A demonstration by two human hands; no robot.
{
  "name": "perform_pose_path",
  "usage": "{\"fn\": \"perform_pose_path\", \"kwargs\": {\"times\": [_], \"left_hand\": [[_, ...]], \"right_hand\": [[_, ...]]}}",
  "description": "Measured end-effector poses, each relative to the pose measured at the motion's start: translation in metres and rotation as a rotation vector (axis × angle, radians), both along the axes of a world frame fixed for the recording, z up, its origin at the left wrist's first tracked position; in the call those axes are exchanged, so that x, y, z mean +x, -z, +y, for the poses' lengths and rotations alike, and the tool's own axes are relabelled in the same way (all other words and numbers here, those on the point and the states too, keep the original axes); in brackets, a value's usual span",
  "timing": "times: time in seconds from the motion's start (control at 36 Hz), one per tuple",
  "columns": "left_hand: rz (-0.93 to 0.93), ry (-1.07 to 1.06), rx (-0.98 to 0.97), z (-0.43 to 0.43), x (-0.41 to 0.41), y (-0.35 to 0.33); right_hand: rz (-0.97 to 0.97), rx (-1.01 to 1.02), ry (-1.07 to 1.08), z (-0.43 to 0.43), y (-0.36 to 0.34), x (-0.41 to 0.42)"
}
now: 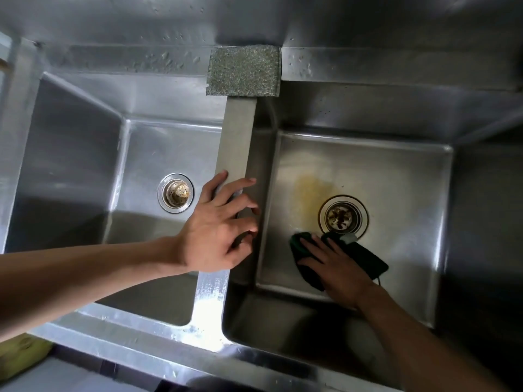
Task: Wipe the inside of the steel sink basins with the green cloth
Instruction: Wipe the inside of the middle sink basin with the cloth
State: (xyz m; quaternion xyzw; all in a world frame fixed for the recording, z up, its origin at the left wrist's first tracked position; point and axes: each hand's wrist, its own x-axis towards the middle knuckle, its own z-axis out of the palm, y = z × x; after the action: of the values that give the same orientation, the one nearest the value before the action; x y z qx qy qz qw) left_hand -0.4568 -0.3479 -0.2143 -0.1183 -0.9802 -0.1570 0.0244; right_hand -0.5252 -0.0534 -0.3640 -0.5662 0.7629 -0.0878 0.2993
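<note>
Hands were what we noted first: the left hand lay on the steel divider between the two basins, its fingers spread wide and draped over the divider's edge toward the right basin, holding nothing that we could make out. The right hand reached down into the right basin and pressed flat, fingers straight and slightly apart, on the green cloth, which lay crumpled against the basin floor. We saw the cloth sitting just beside the round drain, at its near edge, with a small pale patch showing on the cloth between fingertips and drain; we could not tell what that patch was. A yellowish stain marked the floor to the left of that drain. The left basin held only its own strainer, seated in the floor. On the back ledge, at the far end of the divider, a grey scouring pad lay flat, well apart from both hands
</note>
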Motion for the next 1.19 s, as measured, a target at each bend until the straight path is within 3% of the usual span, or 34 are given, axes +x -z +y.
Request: {"fn": "perform_pose_path", "kwargs": {"times": [0.14, 0.28, 0.53, 0.69, 0.78, 0.89, 1.19], "left_hand": [[-0.008, -0.001, -0.010, 0.000, 0.000, 0.001], [-0.003, -0.004, -0.014, 0.000, 0.001, 0.001], [-0.006, -0.005, -0.001, 0.000, 0.001, 0.001], [-0.006, -0.003, -0.009, 0.000, 0.001, 0.001], [-0.006, -0.001, 0.000, 0.000, 0.001, 0.002], [-0.007, -0.001, -0.002, 0.000, 0.001, 0.002], [-0.019, 0.001, -0.010, 0.000, 0.000, 0.002]], "right_hand": [[-0.040, -0.046, -0.158, -0.045, 0.006, 0.018], [-0.084, -0.062, -0.366, -0.026, 0.015, 0.026], [0.000, -0.017, 0.000, 0.000, 0.002, -0.003], [-0.042, -0.068, -0.084, -0.038, 0.004, 0.021], [-0.064, -0.042, -0.203, -0.029, 0.009, 0.032], [-0.055, -0.011, -0.192, -0.008, 0.012, 0.025], [-0.040, -0.008, 0.300, -0.068, 0.003, -0.022]]}}
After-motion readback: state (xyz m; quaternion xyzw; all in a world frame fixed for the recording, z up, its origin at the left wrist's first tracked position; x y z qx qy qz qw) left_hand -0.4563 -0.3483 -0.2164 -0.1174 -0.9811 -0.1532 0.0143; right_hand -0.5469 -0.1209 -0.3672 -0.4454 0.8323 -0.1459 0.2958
